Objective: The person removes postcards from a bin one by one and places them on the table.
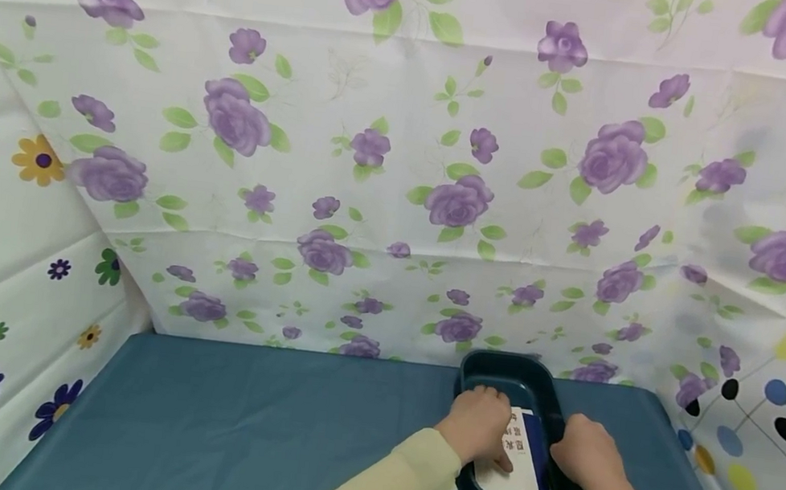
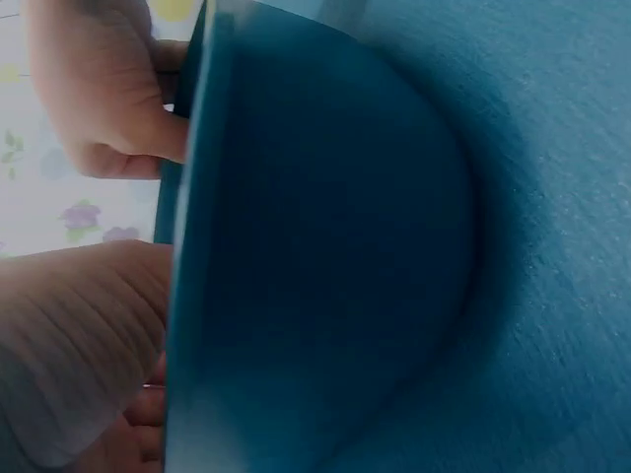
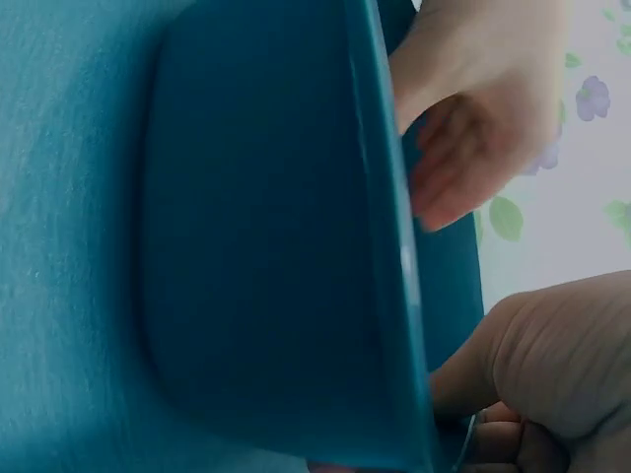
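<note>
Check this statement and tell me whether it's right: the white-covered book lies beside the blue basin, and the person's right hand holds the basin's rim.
Not quite: the white-covered book is inside the blue basin, not beside it, as the head view shows. The person's right hand does hold the basin's rim.

A book [image 1: 522,474] lies in the basin [image 1: 511,357] on the right of the table [image 1: 256,423].

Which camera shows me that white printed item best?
The head view: it looks down into the basin, showing the white printed item from above. Neither wrist view shows it; the basin's wall hides it.
</note>
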Demonstrator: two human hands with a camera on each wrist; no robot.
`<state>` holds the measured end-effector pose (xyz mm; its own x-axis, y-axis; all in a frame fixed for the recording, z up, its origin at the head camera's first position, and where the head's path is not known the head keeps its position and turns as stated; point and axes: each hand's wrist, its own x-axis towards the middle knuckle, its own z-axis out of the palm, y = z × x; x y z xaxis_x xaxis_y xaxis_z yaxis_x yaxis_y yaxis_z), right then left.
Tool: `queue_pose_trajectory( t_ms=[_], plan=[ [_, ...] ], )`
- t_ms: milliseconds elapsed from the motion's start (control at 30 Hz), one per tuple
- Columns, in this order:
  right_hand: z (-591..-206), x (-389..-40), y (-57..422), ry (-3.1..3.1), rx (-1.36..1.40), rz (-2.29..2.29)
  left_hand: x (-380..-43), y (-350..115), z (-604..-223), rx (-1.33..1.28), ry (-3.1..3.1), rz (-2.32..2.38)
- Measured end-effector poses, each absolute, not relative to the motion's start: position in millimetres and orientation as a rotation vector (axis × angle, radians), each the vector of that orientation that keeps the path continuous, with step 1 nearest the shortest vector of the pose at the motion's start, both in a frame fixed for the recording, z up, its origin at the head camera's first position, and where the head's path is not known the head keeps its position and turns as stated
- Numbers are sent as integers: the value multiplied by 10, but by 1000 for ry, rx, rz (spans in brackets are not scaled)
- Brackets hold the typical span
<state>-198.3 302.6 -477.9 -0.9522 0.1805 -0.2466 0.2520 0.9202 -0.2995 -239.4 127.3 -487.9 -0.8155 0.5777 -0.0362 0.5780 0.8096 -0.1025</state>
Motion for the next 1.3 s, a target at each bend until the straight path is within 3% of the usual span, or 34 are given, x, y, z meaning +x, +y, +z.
queue_pose_trajectory(
  t_ms=[267,733,1000,1300],
  plan=[
    [-4723,-1976,2871,2895,353,-514,-2428,1332,-5048,713,2916,-561],
    [-4738,-1975,2875,2883,358,-475,-2329,1280,-4984,836,3168,-361],
    [-4771,-1975,2876,2883,392,-450,-2291,1118,-4857,867,3039,647],
    [-4784,-1967,2875,2843,390,-469,-2171,1082,-4896,451,2610,1481]
  ],
)
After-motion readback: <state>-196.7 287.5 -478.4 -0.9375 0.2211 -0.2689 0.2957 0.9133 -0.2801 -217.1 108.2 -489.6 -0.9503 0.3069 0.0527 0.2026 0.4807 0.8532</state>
